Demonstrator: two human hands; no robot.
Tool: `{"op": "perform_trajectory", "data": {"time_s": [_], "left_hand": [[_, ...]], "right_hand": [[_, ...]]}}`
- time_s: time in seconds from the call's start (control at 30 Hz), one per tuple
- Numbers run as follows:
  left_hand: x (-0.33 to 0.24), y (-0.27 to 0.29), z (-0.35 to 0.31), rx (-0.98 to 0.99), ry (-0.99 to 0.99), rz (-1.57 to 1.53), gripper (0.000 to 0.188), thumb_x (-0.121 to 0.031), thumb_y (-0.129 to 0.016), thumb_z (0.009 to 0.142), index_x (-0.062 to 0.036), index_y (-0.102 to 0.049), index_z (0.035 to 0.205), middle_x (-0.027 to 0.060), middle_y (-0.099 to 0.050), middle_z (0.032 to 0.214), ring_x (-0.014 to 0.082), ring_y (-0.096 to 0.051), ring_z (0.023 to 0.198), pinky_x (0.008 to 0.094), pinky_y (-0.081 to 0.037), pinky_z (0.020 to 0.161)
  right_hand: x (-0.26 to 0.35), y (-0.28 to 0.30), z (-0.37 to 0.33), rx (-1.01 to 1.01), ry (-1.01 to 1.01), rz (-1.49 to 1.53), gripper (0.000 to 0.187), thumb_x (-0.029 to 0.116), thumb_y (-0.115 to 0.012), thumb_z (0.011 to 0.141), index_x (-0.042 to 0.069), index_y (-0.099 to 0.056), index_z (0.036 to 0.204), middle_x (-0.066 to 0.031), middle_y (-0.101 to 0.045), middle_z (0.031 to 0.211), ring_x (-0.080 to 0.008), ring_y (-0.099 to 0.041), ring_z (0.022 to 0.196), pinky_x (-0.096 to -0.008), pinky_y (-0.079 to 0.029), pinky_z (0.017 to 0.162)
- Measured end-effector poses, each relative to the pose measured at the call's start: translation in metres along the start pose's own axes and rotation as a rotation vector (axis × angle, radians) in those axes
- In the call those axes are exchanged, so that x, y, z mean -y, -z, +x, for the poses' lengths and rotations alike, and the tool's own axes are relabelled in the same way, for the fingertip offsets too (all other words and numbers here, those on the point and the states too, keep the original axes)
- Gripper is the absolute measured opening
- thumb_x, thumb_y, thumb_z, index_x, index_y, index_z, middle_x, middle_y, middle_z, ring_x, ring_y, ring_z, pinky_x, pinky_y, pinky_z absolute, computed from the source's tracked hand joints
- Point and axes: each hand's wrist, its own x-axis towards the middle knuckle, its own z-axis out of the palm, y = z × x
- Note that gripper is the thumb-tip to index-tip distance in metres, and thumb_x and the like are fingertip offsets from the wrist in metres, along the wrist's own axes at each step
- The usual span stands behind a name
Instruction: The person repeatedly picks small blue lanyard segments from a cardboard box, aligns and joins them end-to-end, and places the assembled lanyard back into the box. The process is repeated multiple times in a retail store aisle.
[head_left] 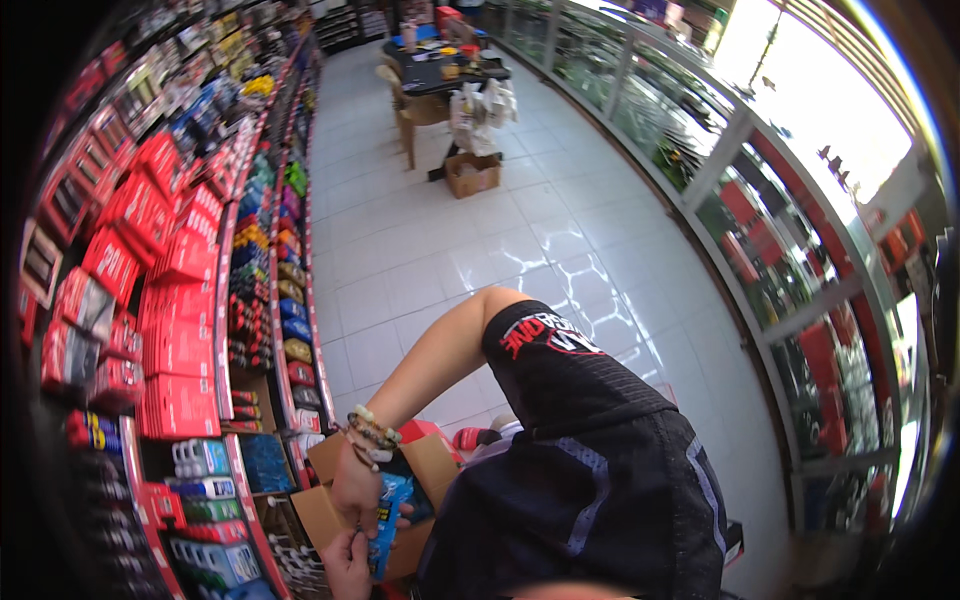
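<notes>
A slim blue packet [386, 532] with printing lies between my hands, over an open cardboard box [430, 462]. My left hand [347, 567] comes in at the lower left, closed on the packet, with its thumb at the packet's edge. Fingertips show past the packet's other side. From above reaches my right hand [355, 487], with beaded bracelets [372, 438] at the wrist. Its fingers are closed and meet the left thumb beside a small dark thing too small to name. Dark blue contents [424, 505] show inside the box.
Shelves with red boxes [180, 340] and hanging goods [290, 290] line the left, close to my hands. Glass cabinets [740, 200] run along the right. Ahead on the tiled floor stand a dark table [430, 75], a plastic chair [420, 112] and a small carton [472, 175].
</notes>
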Motion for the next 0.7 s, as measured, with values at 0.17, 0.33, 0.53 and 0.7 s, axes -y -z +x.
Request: {"op": "perform_trajectory", "data": {"time_s": [0.17,0.33,0.53,0.7], "left_hand": [[0.003,0.000,-0.013,-0.228,-0.036,0.276,0.036,-0.025,-0.049,0.098,0.0066,-0.064,0.092,0.0110,-0.062,0.075,0.0225,-0.054,0.068,0.0357,-0.043,0.063],[0.014,-0.005,-0.018,-0.467,-0.264,0.236,0.038,-0.029,-0.047,0.098,0.0063,-0.061,0.092,0.0131,-0.062,0.073,0.0261,-0.056,0.065,0.0390,-0.044,0.062],[0.029,0.013,-0.033,-0.956,-0.163,-0.242,0.041,-0.035,-0.047,0.097,0.0019,-0.058,0.083,0.0096,-0.052,0.071,0.0172,-0.049,0.064,0.0307,-0.040,0.056],[0.051,0.027,-0.043,-1.073,-0.187,-0.420,0.034,-0.031,-0.046,0.097,-0.0005,-0.053,0.083,0.0081,-0.051,0.073,0.0160,-0.048,0.064,0.0291,-0.040,0.056]], "right_hand": [[0.007,-0.014,-0.009,-0.256,0.148,-0.029,0.039,0.026,-0.043,0.099,-0.002,-0.069,0.091,-0.0118,-0.071,0.085,-0.0197,-0.069,0.073,-0.0293,-0.056,0.066],[0.020,-0.027,-0.010,-0.530,0.255,-0.148,0.035,0.021,-0.044,0.098,0.000,-0.069,0.084,-0.0087,-0.071,0.078,-0.0176,-0.069,0.068,-0.0293,-0.056,0.062],[0.004,-0.016,-0.001,-0.916,0.340,0.083,0.029,0.018,-0.045,0.097,0.001,-0.065,0.085,-0.0055,-0.071,0.076,-0.0143,-0.067,0.059,-0.0283,-0.054,0.053],[-0.040,-0.028,0.055,-1.034,0.024,-0.388,0.039,0.040,-0.060,0.089,0.002,-0.065,0.090,-0.0151,-0.069,0.081,-0.0303,-0.067,0.075,-0.0409,-0.055,0.069]]}}
